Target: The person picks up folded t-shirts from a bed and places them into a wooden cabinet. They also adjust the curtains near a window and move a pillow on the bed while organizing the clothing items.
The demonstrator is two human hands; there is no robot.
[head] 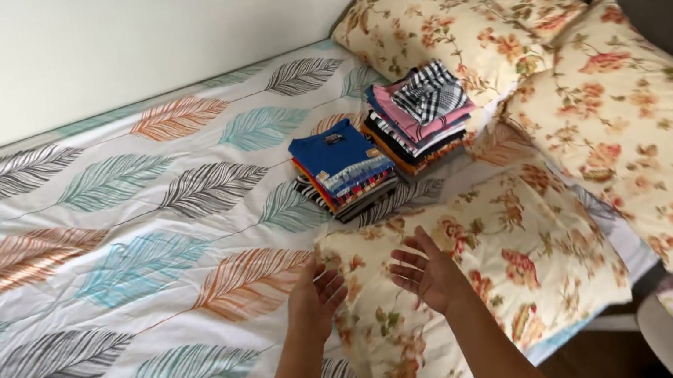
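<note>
Floral cotton covers the pillow [493, 281] lying flat at the bed's [97, 251] near edge, where the left hand [314, 294] and right hand [426, 271] hover above it, each grip apart and empty, folded clothes [384, 151] stacked at twelve o'clock.

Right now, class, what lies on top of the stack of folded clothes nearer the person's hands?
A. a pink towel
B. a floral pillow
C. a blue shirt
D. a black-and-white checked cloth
C: the blue shirt tops the nearer stack, while the checked cloth tops the farther stack beside the pillows.
</note>
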